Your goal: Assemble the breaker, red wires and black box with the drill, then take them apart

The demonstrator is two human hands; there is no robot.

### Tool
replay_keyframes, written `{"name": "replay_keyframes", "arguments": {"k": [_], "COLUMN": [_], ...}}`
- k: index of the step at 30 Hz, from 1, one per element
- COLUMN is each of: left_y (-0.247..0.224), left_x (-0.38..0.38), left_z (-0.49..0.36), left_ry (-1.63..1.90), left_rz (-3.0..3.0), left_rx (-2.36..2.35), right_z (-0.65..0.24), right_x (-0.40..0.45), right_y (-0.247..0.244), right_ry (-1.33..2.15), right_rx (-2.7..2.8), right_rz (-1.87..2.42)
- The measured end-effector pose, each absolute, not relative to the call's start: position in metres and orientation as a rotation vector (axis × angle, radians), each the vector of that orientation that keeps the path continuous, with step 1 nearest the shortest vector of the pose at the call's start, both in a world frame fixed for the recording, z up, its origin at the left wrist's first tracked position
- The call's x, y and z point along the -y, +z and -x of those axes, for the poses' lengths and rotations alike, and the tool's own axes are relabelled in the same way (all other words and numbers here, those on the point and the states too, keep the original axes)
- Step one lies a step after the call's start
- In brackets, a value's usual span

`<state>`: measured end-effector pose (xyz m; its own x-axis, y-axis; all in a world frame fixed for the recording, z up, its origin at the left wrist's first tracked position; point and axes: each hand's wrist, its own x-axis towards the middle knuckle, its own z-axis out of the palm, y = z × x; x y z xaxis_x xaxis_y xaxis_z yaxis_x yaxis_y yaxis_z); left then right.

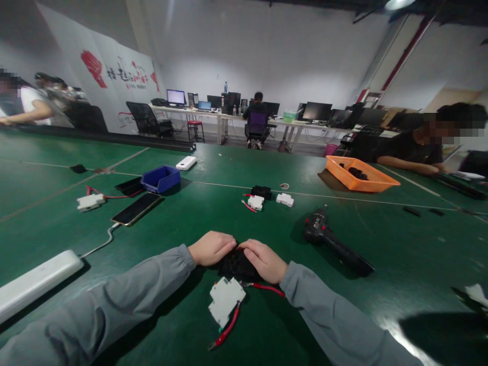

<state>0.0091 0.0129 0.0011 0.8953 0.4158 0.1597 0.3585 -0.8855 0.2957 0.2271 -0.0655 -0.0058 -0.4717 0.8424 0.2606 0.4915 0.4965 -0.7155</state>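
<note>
A: Take the black piece as the clock's centre. How do the hands stand over it?

B: The left hand comes in from nine o'clock, the right hand from three, both arched low over the piece on the green counter. Each has its fingers side by side rather than spread. The fingertips are mostly hidden, so one cannot tell whether either pinches. Cupping it from two sides would steady so small a part.

A: And the white block at six?

B: It lies just on the wearer's side of the piece, apparently for easy reach. Its lower red lead trails toward seven; an upper red lead runs out at four, reaching the right cuff.

A: Why would the drill lie between two and three?

B: Its handle slants back toward the wearer, which would suit the right hand.

A: What about the phone at ten?

B: A white cable ties it to the white bar at nine, so the cable's length probably limits its spot. The orange basket, farther off at two, gathers dark parts within its walls.
</note>
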Motion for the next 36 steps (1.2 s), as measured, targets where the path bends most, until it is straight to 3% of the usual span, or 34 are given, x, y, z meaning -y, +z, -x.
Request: {"name": "replay_keyframes", "arguments": {"k": [36], "left_y": [-0.0013], "left_x": [-0.0131], "left_z": [-0.0109], "left_ry": [0.323], "left_rz": [-2.800], "left_rx": [-0.622], "right_z": [-0.2275], "right_x": [0.0650], "right_y": [-0.0067], "right_ry": [0.698], "right_rx": [2.167], "right_rz": [1.080]}}
